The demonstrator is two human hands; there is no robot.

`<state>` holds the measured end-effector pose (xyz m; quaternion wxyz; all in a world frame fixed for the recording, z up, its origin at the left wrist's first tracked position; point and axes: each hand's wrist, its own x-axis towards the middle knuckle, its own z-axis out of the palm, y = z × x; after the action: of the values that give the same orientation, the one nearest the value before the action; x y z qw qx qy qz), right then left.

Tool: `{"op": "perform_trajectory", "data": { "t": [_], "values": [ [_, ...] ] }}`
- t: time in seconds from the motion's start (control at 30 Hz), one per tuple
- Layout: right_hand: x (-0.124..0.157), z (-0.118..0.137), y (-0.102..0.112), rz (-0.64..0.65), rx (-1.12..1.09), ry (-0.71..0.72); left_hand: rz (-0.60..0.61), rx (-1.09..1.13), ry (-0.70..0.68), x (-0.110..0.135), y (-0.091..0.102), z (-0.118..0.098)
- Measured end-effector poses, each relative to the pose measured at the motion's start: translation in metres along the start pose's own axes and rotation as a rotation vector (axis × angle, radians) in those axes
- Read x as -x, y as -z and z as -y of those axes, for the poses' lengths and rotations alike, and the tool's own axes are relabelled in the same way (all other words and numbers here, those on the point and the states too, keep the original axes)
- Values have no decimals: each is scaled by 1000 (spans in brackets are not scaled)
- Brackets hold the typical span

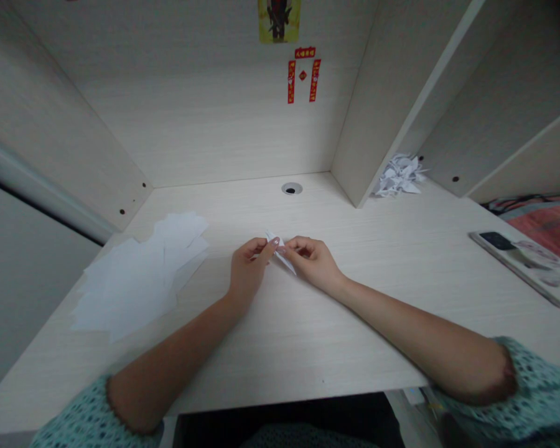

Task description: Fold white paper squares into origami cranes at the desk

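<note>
Between my two hands, just above the middle of the desk (261, 348), is a small folded piece of white paper (287, 262) with pointed ends. My left hand (252, 267) pinches it from the left, thumb on top. From the right, the thumb and fingers of my right hand (313, 261) close on the same paper. The fingertips cover much of it, so its full shape is hidden. To the left lies a spread pile of flat white paper sheets (135, 280), overlapping one another.
A heap of folded white paper pieces (399, 175) sits at the back right, behind an upright panel (378, 106). A phone (527, 264) lies at the right beside a red cloth (550, 227). A round cable hole (292, 188) is near the back wall, which carries red stickers (291, 82).
</note>
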<state>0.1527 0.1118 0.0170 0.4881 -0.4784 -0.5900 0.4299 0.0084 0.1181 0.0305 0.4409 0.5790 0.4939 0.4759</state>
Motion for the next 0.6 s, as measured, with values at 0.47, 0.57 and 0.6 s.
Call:
{"op": "perform_trajectory", "data": {
  "t": [0.47, 0.57, 0.6],
  "values": [
    [0, 0, -1, 119, -105, -67, -18, 6, -34, 2, -2, 2],
    [0, 2, 0, 145, -138, -83, -22, 15, -39, 3, -2, 2],
    [0, 3, 0, 151, -146, -83, -19, 21, -39, 3, -2, 2]
  ]
}}
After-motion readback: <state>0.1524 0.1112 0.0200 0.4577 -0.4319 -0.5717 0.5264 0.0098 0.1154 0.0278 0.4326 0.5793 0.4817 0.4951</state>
